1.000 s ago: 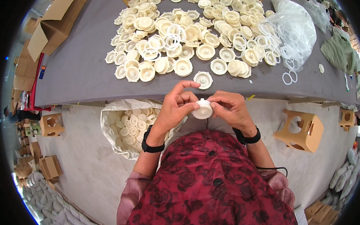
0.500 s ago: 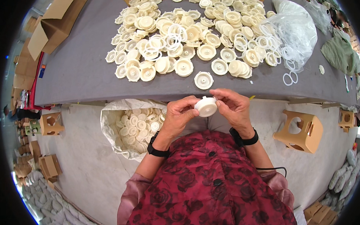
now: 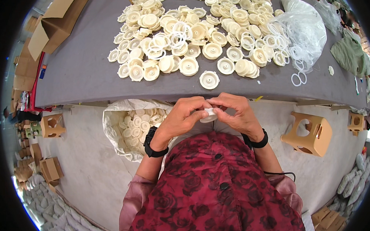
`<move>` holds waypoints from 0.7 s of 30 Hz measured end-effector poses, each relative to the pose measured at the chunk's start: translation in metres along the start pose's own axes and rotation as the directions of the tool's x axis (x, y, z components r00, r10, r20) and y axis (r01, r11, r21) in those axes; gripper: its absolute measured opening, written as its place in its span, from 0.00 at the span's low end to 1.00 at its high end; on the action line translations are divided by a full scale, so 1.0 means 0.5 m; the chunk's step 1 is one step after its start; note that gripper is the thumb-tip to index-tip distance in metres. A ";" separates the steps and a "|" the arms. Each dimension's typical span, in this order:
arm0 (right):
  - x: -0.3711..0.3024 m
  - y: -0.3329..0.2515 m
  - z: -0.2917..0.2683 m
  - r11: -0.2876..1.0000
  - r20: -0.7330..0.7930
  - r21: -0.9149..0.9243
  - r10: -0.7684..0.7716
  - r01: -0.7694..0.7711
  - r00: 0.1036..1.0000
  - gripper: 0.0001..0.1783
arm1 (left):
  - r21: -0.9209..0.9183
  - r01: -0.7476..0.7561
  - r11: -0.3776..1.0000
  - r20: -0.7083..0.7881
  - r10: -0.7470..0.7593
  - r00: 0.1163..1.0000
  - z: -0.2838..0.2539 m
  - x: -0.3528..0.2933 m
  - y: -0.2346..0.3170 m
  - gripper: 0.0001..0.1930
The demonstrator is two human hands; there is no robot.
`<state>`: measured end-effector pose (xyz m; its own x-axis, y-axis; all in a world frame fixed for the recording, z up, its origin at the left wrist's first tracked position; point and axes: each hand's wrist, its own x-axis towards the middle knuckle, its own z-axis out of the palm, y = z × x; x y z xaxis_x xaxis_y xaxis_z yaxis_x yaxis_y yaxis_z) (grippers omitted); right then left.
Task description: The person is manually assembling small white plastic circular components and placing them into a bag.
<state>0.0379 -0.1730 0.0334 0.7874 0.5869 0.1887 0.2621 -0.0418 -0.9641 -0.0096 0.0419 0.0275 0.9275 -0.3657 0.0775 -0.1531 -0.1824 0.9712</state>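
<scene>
Just off the table's front edge, a round cream plastic cap [image 3: 209, 116] sits between my two hands. My left hand [image 3: 188, 114] is closed on its left side, thumb near the rim. My right hand [image 3: 235, 113] pinches the opposite side, and both sets of fingers cover most of the cap. A single cap [image 3: 209, 80] lies on the table right in front of my hands. Beyond it spreads a large heap of similar caps [image 3: 189, 66]. White sealing rings [image 3: 156, 46] lie on the heap, and more spill toward the clear plastic bag [image 3: 306, 34].
A white woven sack [image 3: 114, 138] of caps stands on the floor to my left. Tan plastic stools [image 3: 316, 131] stand at both sides. On the grey table [image 3: 81, 74], an open cardboard box [image 3: 53, 28] is at the far left and a green cloth bag [image 3: 348, 55] at the right.
Both hands have come closer together around the cap, and the cap has tilted and is more covered by fingers. My right fingers have closed onto its rim.
</scene>
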 end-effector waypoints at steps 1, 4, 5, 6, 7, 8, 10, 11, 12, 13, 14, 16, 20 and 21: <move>0.001 0.008 -0.004 1.000 0.017 -0.025 0.005 -0.004 1.000 0.10 | 0.000 0.001 1.000 -0.001 -0.001 1.000 0.004 0.000 0.000 0.06; -0.006 0.024 0.000 0.984 -0.039 0.166 0.078 -0.071 0.996 0.10 | -0.365 0.162 0.917 -0.105 -0.213 0.971 0.022 0.007 0.000 0.09; -0.009 0.026 0.002 0.918 -0.094 0.379 0.160 -0.113 0.983 0.10 | -0.539 0.085 0.838 -0.156 -0.199 0.968 0.024 0.010 -0.002 0.11; -0.010 0.030 0.006 0.918 -0.092 0.379 0.159 -0.113 0.983 0.10 | -0.686 -0.002 0.727 -0.211 -0.196 0.957 0.028 0.011 -0.005 0.14; -0.010 0.032 0.010 0.877 -0.160 0.471 0.193 -0.097 0.968 0.09 | -0.736 -0.020 0.677 -0.215 -0.206 0.955 0.035 0.011 -0.009 0.17; -0.010 0.035 0.011 0.827 -0.224 0.557 0.234 -0.073 0.946 0.08 | -0.736 -0.021 0.677 -0.216 -0.205 0.955 0.046 0.010 -0.022 0.17; -0.010 0.038 0.018 0.817 -0.229 0.572 0.238 -0.068 0.944 0.08 | -0.700 -0.112 0.705 -0.295 -0.143 0.945 0.064 -0.001 -0.044 0.18; -0.010 0.037 0.023 0.820 -0.229 0.570 0.213 -0.047 0.950 0.08 | -0.704 -0.118 0.700 -0.310 -0.153 0.938 0.069 -0.009 -0.052 0.18; -0.012 0.037 0.025 0.824 -0.232 0.566 0.191 -0.027 0.954 0.08 | -0.705 -0.118 0.699 -0.309 -0.154 0.938 0.073 -0.011 -0.052 0.18; -0.012 0.038 0.023 0.824 -0.231 0.566 0.191 -0.028 0.954 0.08 | -0.698 -0.123 0.706 -0.329 -0.163 0.930 0.077 -0.012 -0.052 0.16; -0.013 0.038 0.020 0.842 -0.223 0.538 0.172 -0.025 0.959 0.09 | -0.690 -0.128 0.713 -0.348 -0.171 0.922 0.079 -0.013 -0.051 0.14; -0.014 0.036 0.012 0.858 -0.211 0.513 0.152 -0.023 0.966 0.10 | -0.667 -0.102 0.738 -0.345 -0.184 0.920 0.073 -0.022 -0.057 0.12; -0.014 0.030 -0.003 0.952 -0.128 0.306 0.069 -0.027 0.989 0.11 | -0.535 -0.043 0.844 -0.336 -0.165 0.927 0.057 -0.025 -0.028 0.11; -0.013 0.029 -0.002 0.961 -0.110 0.275 0.041 -0.009 0.993 0.11 | -0.535 -0.044 0.844 -0.337 -0.166 0.927 0.053 -0.027 -0.029 0.11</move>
<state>0.0369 -0.1782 0.0184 0.8540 0.4922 0.1686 0.0915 0.1768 -0.9800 -0.0291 0.0251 0.0066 0.9999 -0.0009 -0.0132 0.0127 0.3499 0.9367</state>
